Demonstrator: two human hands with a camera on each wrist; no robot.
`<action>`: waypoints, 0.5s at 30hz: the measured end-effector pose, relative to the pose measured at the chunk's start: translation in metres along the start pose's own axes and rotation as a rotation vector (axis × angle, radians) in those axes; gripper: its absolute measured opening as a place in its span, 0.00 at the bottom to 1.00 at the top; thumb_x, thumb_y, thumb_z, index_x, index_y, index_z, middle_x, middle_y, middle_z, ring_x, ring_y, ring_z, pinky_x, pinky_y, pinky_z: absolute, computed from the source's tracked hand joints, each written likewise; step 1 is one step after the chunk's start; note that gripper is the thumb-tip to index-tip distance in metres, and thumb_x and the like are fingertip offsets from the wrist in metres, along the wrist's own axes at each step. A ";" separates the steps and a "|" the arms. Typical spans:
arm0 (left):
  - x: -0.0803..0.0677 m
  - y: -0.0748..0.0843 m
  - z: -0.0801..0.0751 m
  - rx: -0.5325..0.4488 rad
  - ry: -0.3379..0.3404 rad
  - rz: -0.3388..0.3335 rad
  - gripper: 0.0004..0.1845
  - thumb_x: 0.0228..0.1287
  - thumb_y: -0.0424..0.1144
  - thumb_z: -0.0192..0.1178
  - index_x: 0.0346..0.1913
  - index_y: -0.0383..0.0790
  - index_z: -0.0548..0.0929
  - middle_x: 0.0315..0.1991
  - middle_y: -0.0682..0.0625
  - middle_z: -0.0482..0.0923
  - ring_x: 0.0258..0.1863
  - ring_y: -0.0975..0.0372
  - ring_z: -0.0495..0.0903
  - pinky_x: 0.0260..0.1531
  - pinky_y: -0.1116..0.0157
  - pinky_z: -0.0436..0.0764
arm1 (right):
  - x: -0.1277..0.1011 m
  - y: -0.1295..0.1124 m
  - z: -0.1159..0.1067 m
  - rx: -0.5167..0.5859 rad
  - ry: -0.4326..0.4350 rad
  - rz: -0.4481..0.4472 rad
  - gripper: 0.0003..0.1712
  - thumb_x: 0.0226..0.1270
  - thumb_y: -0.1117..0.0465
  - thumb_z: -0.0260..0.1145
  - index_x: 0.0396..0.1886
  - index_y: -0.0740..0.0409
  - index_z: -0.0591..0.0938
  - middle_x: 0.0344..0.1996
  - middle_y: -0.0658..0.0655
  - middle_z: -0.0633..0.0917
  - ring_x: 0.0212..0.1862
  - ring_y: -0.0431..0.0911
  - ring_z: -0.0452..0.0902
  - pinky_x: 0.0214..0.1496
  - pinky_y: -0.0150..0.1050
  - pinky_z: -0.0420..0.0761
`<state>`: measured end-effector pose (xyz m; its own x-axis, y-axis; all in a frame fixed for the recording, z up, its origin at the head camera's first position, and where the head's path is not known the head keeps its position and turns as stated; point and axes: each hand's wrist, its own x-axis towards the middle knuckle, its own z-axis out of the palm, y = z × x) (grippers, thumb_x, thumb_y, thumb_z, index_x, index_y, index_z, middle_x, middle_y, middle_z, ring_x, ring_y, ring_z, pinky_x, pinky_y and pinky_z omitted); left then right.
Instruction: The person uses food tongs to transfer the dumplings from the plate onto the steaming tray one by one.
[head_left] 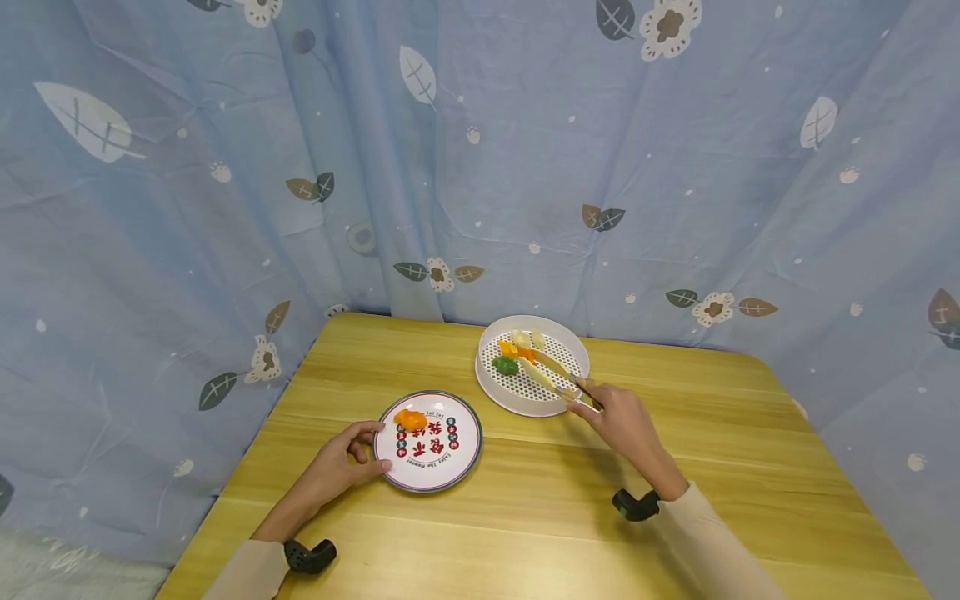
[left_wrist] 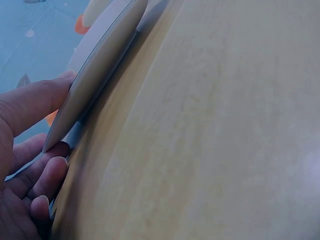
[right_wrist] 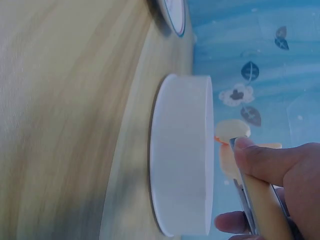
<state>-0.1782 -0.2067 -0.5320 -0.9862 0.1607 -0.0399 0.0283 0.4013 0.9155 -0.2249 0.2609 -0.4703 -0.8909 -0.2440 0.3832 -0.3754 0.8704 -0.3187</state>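
So the tongs [head_left: 558,377] are pinched in the right hand [head_left: 618,421], thumb on top and fingers curled under the handle end, and the tips reach out ahead of the grip into the white perforated steamer tray [head_left: 498,396], right by the orange piece [head_left: 514,349] and the green piece [head_left: 506,365]. Can't tell from here whether the tips have closed on anything yet. Off to the other side of that grip, the left hand [head_left: 347,462] is pinching the near rim of the printed plate [head_left: 457,467], thumb over the edge and fingers tucked beneath, with one orange bit [head_left: 410,419] already lying on it. Biggest risk I'd guess is a weak squeeze: those pieces look smooth, so one could slip out over the bare wooden table [head_left: 540,517] between tray and plate. The tray's raised wall could also catch the tips on the way out and nudge it. Plenty of open tabletop toward the person, but the tray sits close to the curtain [head_left: 675,208] beyond the grip, so not much room back there.
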 end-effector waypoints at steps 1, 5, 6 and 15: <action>0.000 0.000 0.000 -0.004 -0.002 0.005 0.35 0.57 0.41 0.79 0.67 0.41 0.76 0.50 0.43 0.74 0.39 0.55 0.71 0.37 0.66 0.71 | 0.001 0.002 0.000 -0.002 -0.003 0.005 0.32 0.64 0.48 0.76 0.62 0.61 0.84 0.16 0.46 0.67 0.21 0.41 0.59 0.23 0.37 0.62; -0.001 0.002 0.000 -0.016 -0.003 0.011 0.36 0.58 0.41 0.78 0.68 0.40 0.76 0.51 0.42 0.74 0.40 0.54 0.70 0.36 0.66 0.71 | 0.003 0.008 0.001 -0.002 -0.006 0.013 0.31 0.65 0.48 0.76 0.61 0.64 0.84 0.14 0.46 0.64 0.18 0.40 0.56 0.22 0.36 0.60; -0.001 0.002 0.000 -0.015 -0.002 0.009 0.36 0.57 0.41 0.78 0.68 0.40 0.76 0.51 0.43 0.74 0.40 0.55 0.70 0.36 0.66 0.71 | 0.004 0.009 0.001 -0.001 -0.006 0.013 0.31 0.65 0.49 0.76 0.60 0.65 0.84 0.14 0.46 0.64 0.18 0.40 0.56 0.22 0.36 0.60; 0.000 -0.001 0.000 0.007 0.004 -0.009 0.35 0.57 0.42 0.79 0.67 0.42 0.77 0.49 0.43 0.74 0.39 0.55 0.71 0.37 0.67 0.71 | 0.013 0.013 0.004 -0.042 -0.052 0.009 0.30 0.66 0.49 0.75 0.61 0.62 0.84 0.15 0.47 0.67 0.19 0.43 0.60 0.23 0.39 0.63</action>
<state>-0.1784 -0.2069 -0.5329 -0.9870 0.1539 -0.0467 0.0206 0.4091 0.9122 -0.2425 0.2673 -0.4724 -0.9067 -0.2574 0.3342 -0.3574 0.8895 -0.2848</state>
